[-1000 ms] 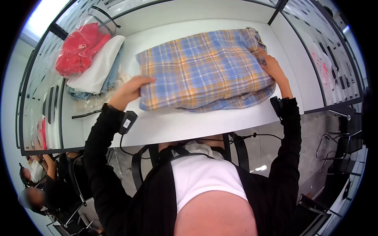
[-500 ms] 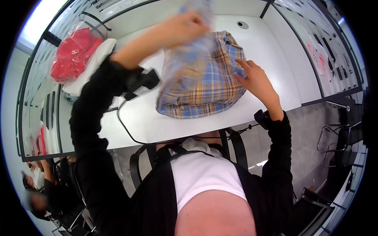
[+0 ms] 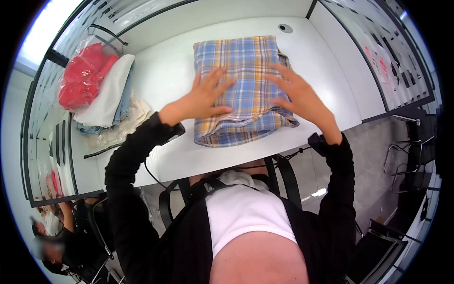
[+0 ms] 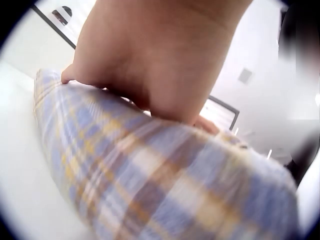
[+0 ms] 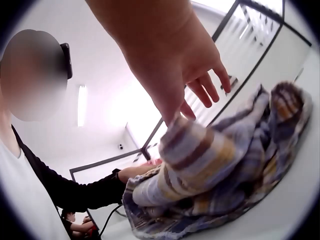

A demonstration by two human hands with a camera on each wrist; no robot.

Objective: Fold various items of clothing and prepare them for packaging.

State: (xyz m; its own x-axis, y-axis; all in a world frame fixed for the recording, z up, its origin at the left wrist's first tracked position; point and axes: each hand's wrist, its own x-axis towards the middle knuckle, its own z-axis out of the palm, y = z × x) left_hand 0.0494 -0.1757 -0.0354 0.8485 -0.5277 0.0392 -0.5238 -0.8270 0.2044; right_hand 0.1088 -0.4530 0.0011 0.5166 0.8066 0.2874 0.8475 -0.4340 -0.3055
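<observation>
A blue, yellow and white plaid garment [image 3: 241, 54] lies on the white table, folded into a compact stack with loose layers along its near and right edges. My left hand [image 3: 203, 97] rests on its left part, fingers spread; the left wrist view shows the palm [image 4: 150, 65] low on the cloth. Over the right edge is my right hand [image 3: 300, 97], fingers extended and spread. From the right wrist side, the thumb of this hand [image 5: 175, 65] is right at a rounded fold of the garment [image 5: 195, 155], while the other fingers stretch out above it.
To the left lie a red item in clear plastic [image 3: 85, 78], a white folded cloth [image 3: 106, 94] and blue denim [image 3: 124, 102]. Panels enclose the table [image 3: 161, 52] at the back and sides. A cable hole [image 3: 285, 28] sits at the back right. Other people are seated at lower left.
The garment lay wide with both hands at its ends. My left hand lifted its left part and folded it over to the right, then came down on top. The garment is now narrower.
</observation>
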